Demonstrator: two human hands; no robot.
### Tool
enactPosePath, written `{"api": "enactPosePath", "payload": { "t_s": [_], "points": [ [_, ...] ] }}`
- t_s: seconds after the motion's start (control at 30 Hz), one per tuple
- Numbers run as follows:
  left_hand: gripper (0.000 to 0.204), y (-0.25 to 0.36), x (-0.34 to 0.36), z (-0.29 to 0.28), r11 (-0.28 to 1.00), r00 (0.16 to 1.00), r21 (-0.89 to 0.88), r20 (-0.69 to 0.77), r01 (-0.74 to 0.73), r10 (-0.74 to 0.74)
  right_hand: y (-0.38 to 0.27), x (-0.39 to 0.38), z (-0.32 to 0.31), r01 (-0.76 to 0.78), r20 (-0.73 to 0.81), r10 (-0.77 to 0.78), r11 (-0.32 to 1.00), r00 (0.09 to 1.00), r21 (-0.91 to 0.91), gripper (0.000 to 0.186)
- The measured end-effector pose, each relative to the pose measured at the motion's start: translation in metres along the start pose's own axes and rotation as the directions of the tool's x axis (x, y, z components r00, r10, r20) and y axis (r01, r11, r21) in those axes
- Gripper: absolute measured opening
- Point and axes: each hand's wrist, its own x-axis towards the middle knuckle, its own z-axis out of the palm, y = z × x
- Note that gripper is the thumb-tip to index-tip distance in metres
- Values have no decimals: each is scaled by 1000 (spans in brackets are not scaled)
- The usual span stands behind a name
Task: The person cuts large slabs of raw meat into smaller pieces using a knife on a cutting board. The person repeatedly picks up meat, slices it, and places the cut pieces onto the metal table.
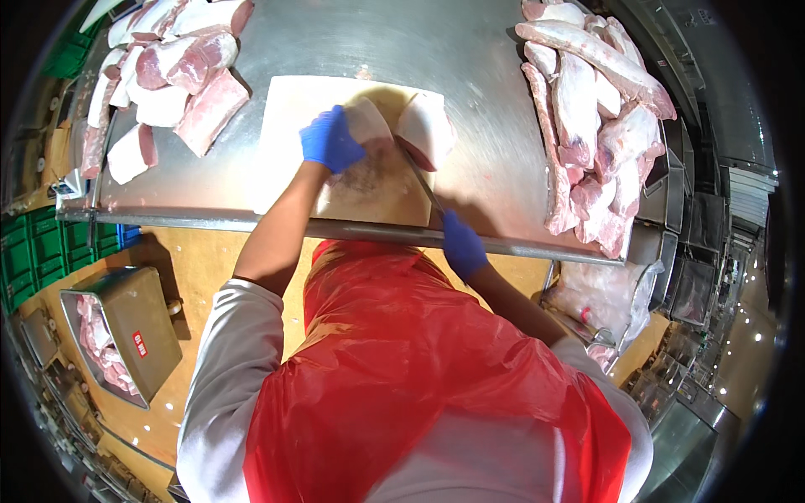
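On the white cutting board (289,109) lie two pieces of pork with pale fat on them. My left hand (331,141), in a blue glove, presses and grips the left side of the nearer-to-middle pork piece (369,124). Just right of it rests a second pork piece (428,130), its pink cut side toward me. In my right hand (463,243), also gloved in blue, is a knife (422,180). Its blade slants up and left, the tip at the gap between the two pieces. The grip of the knife is hidden inside my fingers.
Cut pork chunks (189,63) are heaped on the steel table (486,101) at far left. Long pork strips (587,109) pile up at right. Below are a bin of meat (138,335), green crates (42,251) and a plastic-lined container (604,293). The table's front edge (377,230) runs before me.
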Motion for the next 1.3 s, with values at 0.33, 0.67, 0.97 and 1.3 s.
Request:
{"api": "enactPosePath", "payload": {
  "t_s": [0.33, 0.67, 0.97, 1.3],
  "points": [
    [58, -139, 63, -154, -447, 979, -894, -120, -33, 167, 10, -78, -19, -301, -135, 306, 952, 943, 55, 18],
    [56, 18, 95, -6, 892, 900, -187, -237, -412, 366, 17, -22, 2, -151, -459, 179, 984, 870, 96, 20],
    [80, 108, 25, 35, 926, 936, 135, 52, -352, 348, -1, -7, -25, -124, -419, 181, 979, 890, 160, 23],
    [82, 70, 15, 13, 778, 796, 188, 43, -599, 603, -33, 37, -31, -14, -377, 100, 974, 921, 225, 26]
  ]
}}
